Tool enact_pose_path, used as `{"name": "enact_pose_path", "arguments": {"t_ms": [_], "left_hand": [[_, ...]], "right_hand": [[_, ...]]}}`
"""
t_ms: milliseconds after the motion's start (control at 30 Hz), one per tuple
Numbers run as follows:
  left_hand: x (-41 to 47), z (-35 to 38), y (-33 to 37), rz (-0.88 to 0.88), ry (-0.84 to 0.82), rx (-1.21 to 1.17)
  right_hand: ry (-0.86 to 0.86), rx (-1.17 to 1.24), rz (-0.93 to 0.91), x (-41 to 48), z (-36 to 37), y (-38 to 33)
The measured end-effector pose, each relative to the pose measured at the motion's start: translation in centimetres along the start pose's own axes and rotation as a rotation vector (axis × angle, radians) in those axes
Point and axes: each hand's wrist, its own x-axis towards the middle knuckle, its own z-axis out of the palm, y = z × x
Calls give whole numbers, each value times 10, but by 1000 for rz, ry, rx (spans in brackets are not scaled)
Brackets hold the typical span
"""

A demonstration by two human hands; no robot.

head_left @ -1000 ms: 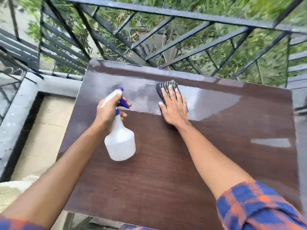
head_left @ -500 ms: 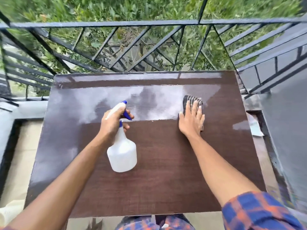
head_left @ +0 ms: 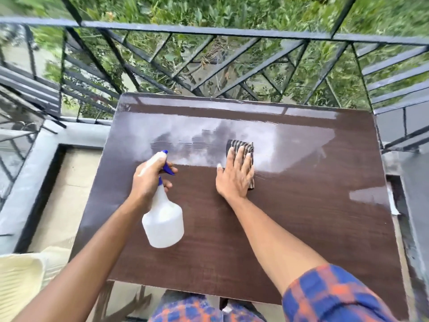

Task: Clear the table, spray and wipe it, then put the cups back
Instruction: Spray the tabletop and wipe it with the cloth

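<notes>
Tabletop [head_left: 301,228] dark brown, wet and glossy toward twelve o'clock. Left hand [head_left: 148,180] wrapped around white spray bottle [head_left: 163,219]; right hand [head_left: 235,175] flat, fingers spread, pressing striped cloth [head_left: 241,144] down.

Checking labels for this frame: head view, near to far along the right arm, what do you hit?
Plaid sleeve → right hand flat on the cloth → shiny far strip of the table → railing → greenery.
</notes>
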Motion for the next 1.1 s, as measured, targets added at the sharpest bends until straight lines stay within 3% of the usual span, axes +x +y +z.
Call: {"name": "enact_pose_path", "arguments": {"t_ms": [267, 600, 900, 1000, 1100], "left_hand": [[40, -102, 9, -53, 110, -28], [66, -218, 10, -56, 241, -94], [62, -207, 1, -72, 233, -149], [56, -185, 1, -58, 171, -158], [50, -166, -2, -69, 107, -87]], "right_hand": [[-15, -51, -161, 8, 47, -129], [-180, -90, -576, -25, 110, -292], [-351, -191, -981, -38, 106, -261], [-321, -170, -972, -43, 94, -217], [-225, -136, -851, -46, 79, -165]]}}
